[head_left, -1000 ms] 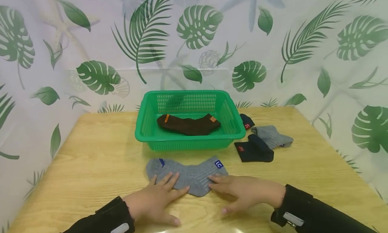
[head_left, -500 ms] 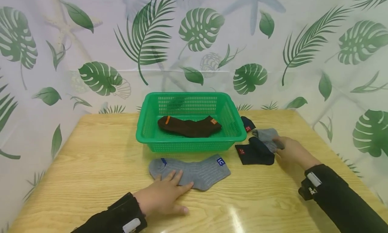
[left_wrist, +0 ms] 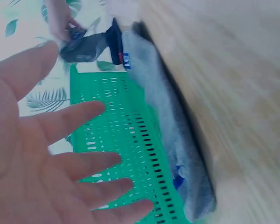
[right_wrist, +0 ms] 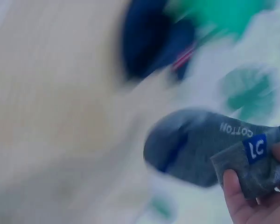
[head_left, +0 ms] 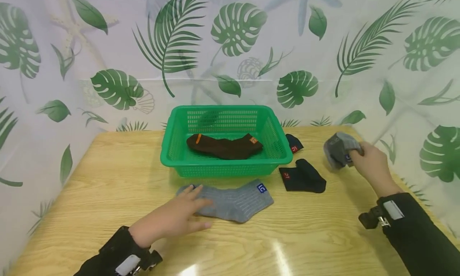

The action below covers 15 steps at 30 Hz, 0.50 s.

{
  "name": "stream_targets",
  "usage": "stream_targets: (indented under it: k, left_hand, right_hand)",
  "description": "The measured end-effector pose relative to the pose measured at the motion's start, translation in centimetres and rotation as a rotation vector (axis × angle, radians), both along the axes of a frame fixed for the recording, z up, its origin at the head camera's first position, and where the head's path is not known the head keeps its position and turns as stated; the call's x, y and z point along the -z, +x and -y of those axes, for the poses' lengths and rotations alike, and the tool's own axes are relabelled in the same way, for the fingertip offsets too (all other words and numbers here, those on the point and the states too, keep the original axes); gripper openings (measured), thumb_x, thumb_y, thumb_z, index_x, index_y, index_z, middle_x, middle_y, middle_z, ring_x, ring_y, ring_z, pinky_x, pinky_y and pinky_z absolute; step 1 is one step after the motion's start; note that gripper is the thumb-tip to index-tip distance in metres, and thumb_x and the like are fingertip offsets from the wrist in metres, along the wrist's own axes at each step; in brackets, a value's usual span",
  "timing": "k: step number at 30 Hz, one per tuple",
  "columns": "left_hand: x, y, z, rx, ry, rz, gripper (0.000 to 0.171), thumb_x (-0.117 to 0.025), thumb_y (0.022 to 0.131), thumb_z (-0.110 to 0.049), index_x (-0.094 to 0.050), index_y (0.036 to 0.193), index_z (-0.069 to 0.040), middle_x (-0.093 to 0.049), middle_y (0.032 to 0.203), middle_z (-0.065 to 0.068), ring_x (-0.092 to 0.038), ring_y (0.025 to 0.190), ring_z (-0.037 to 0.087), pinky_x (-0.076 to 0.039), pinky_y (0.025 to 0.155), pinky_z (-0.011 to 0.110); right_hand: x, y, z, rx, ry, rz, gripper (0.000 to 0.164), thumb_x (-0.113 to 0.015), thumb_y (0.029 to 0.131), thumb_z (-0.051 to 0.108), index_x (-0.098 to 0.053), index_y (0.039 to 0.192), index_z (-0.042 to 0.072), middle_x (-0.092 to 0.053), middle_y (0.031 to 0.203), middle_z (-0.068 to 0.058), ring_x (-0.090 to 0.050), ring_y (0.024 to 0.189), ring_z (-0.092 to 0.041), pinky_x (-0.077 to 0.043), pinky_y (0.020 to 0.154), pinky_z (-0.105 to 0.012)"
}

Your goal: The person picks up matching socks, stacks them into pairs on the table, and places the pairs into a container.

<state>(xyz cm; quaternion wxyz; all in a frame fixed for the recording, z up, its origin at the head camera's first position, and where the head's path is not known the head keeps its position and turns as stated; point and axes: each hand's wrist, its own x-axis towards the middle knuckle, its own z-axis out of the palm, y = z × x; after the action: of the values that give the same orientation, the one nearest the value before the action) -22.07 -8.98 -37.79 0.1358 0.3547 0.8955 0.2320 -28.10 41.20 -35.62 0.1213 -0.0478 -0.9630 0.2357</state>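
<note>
A grey sock with a blue label (head_left: pixel 237 202) lies flat on the table in front of the basket. Over its toe end hovers my left hand (head_left: pixel 172 218), fingers spread; the left wrist view shows the palm apart from the sock. At the right, my right hand (head_left: pixel 371 164) pinches a second grey sock (head_left: pixel 339 148) by its cuff and holds it up off the table. In the right wrist view, the thumb and fingers grip that sock's cuff beside the blue label (right_wrist: pixel 255 148), and its foot hangs free with "COTTON" lettering.
A green basket (head_left: pixel 226 170) at the back holds a brown sock (head_left: pixel 224 147) with orange marks. Right of it, a dark sock with a red label (head_left: pixel 303 178) lies folded over. Another dark sock (head_left: pixel 294 143) is partly hidden behind the basket. A leaf-patterned sheet hangs behind.
My right hand left the flat grey sock, reached right and lifted the other grey sock from beside the dark one. My left hand rose off the flat sock and shifted left.
</note>
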Motion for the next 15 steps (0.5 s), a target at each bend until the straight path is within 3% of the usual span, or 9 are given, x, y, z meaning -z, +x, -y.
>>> stream_targets:
  k: [1,2,5,7,9,12,15]
  left_hand:
    - [-0.1,0.0,0.0,0.004,0.038,-0.002,0.054,-0.061,0.095,-0.040,-0.054,0.138,-0.007,-0.032,0.150,0.028,-0.024,0.139,0.049,-0.027,0.108,0.064]
    - [-0.2,0.0,-0.1,0.010,0.085,0.001,0.053,-0.060,0.096,-0.038,-0.054,0.137,-0.006,-0.036,0.149,0.026,-0.029,0.139,0.046,-0.028,0.108,0.061]
    - [-0.4,0.4,-1.2,0.062,0.261,0.078,0.051,-0.056,0.099,-0.036,-0.051,0.140,-0.006,-0.045,0.146,0.018,-0.041,0.134,0.037,-0.037,0.107,0.051]
    - [-0.7,0.9,-2.3,0.080,0.402,0.234,0.051,-0.054,0.100,-0.033,-0.047,0.143,-0.006,-0.047,0.145,0.015,-0.045,0.132,0.033,-0.041,0.105,0.042]
    - [-0.9,1.5,-3.6,0.079,0.548,0.446,0.051,-0.051,0.102,-0.031,-0.043,0.145,-0.005,-0.047,0.145,0.014,-0.047,0.131,0.032,-0.043,0.103,0.037]
    - [-1.3,2.2,-5.5,0.016,0.746,0.782,0.052,-0.048,0.104,-0.028,-0.038,0.147,-0.002,-0.047,0.144,0.019,-0.049,0.129,0.032,-0.043,0.103,0.036]
    - [-1.4,2.7,-7.4,-0.068,0.917,0.989,0.058,-0.045,0.104,-0.030,-0.029,0.149,0.004,-0.043,0.145,0.024,-0.050,0.127,0.036,-0.044,0.102,0.041]
  right_hand:
    - [-0.9,0.3,1.2,-0.023,-0.075,-0.038,0.036,-0.042,0.102,0.026,-0.059,0.107,-0.005,-0.066,0.083,-0.015,-0.054,0.062,-0.012,-0.043,0.053,-0.029]
    - [-1.7,0.6,2.6,-0.060,-0.165,-0.083,0.034,-0.044,0.102,0.027,-0.062,0.107,-0.001,-0.068,0.084,-0.010,-0.057,0.064,-0.008,-0.047,0.054,-0.027]
    - [-3.9,1.9,6.8,-0.288,-0.538,-0.117,0.024,-0.049,0.102,0.021,-0.068,0.112,0.009,-0.070,0.090,-0.001,-0.063,0.072,-0.002,-0.054,0.064,-0.022]
    - [-4.8,2.9,9.6,-0.482,-0.787,-0.086,0.021,-0.049,0.102,0.011,-0.070,0.106,0.014,-0.066,0.086,0.008,-0.065,0.075,-0.005,-0.055,0.069,-0.021]
    - [-5.2,4.0,12.0,-0.658,-0.946,-0.018,0.027,-0.044,0.103,0.005,-0.069,0.102,0.014,-0.066,0.089,0.001,-0.066,0.078,-0.012,-0.055,0.072,-0.026]
    - [-5.1,5.4,15.2,-0.846,-1.015,0.086,0.031,-0.037,0.104,0.002,-0.067,0.106,0.011,-0.065,0.095,0.000,-0.066,0.082,-0.014,-0.055,0.075,-0.030]
    - [-4.1,6.9,17.5,-0.937,-1.069,0.246,0.032,-0.035,0.104,0.003,-0.066,0.110,0.012,-0.065,0.098,0.001,-0.065,0.084,-0.012,-0.055,0.076,-0.031]
